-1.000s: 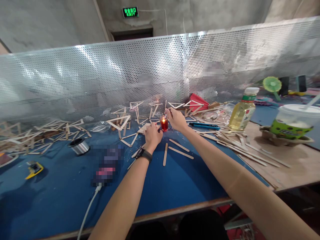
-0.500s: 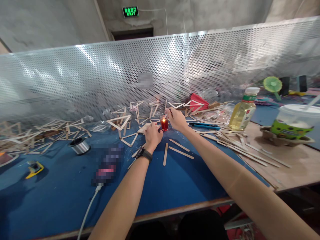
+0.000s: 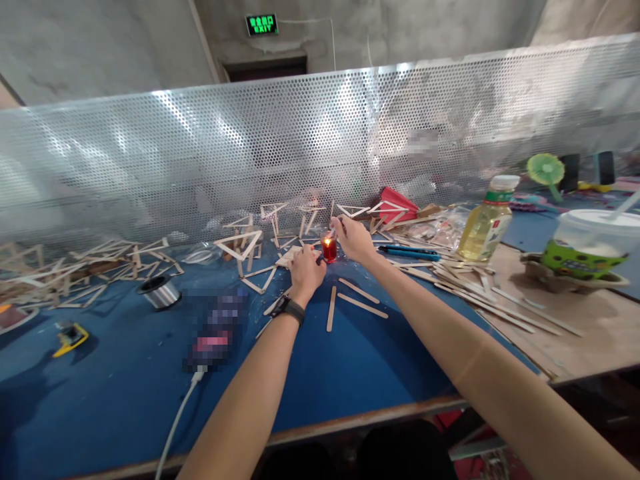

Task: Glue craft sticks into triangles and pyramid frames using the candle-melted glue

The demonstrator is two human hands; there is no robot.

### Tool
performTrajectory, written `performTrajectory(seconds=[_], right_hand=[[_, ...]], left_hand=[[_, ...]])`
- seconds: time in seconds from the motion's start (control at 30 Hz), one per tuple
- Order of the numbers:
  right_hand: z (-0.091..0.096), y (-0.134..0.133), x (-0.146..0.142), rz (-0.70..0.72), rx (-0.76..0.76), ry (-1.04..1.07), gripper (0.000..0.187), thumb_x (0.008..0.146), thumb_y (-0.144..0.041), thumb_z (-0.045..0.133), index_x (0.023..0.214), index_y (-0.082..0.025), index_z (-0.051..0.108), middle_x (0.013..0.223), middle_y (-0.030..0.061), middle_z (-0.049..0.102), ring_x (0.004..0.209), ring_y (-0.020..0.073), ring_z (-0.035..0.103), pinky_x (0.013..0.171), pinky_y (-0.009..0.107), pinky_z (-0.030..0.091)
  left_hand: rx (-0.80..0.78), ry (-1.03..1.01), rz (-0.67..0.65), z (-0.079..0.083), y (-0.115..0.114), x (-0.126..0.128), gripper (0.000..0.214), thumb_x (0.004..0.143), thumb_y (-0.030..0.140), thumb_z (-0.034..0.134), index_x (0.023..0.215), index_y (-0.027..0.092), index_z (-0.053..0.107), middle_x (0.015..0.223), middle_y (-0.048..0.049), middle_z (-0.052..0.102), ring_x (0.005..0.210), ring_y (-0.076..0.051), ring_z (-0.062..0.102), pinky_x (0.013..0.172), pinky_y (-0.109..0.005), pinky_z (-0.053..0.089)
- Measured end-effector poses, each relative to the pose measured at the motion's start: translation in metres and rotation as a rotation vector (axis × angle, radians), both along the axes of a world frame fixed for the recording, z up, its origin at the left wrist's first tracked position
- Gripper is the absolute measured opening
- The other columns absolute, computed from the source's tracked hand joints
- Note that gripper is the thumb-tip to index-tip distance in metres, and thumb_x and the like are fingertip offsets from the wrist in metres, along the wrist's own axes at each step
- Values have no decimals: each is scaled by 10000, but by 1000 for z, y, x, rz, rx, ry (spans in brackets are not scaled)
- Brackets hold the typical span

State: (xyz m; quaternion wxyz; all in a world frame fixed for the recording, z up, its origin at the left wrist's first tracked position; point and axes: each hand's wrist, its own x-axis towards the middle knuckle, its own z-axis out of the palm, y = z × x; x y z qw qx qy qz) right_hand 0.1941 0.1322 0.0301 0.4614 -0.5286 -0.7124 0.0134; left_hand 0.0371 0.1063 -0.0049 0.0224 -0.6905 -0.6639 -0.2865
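Observation:
A lit red candle in a small glass (image 3: 329, 248) stands between my two hands. My right hand (image 3: 354, 237) is closed in a pinch beside the flame, on a short pale stick (image 3: 333, 231) whose tip is at the flame. What kind of stick it is does not show clearly. My left hand (image 3: 307, 272) rests low to the left of the candle with curled fingers, against a light wooden piece (image 3: 289, 256); whether it grips that piece is hidden. In front of the candle lie several loose popsicle sticks (image 3: 331, 309).
Triangular popsicle-stick frames (image 3: 241, 245) line the perforated metal screen (image 3: 200, 153). A blue cutter knife (image 3: 409, 252), a bottle of yellow liquid (image 3: 487, 220) and a lidded cup (image 3: 583, 247) stand or lie to the right. On the left are a wire spool (image 3: 159, 292) and a charging phone (image 3: 216, 330).
Both hands and the candle are almost exactly where they were. No object has visibly been taken up or let go.

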Motion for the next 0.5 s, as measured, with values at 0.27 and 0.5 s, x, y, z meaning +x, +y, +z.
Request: performTrajectory(seconds=[0.27, 0.5], right_hand=[[29, -7, 6, -13, 139, 200, 499, 1088, -521, 253, 1029, -224, 649, 863, 67, 723, 840, 229, 691, 756, 311, 455], [47, -45, 21, 101, 171, 429, 487, 1056, -585, 341, 913, -224, 636, 722, 27, 618, 652, 163, 598, 643, 302, 441]], left_hand=[[-48, 18, 15, 25, -3, -3, 305, 905, 269, 612, 1202, 202, 611, 1162, -129, 732, 1195, -302, 636, 1008, -408, 436], [-372, 174, -344, 70, -29, -24, 212, 679, 181, 784, 858, 284, 737, 896, -13, 768, 831, -218, 714, 786, -284, 515]])
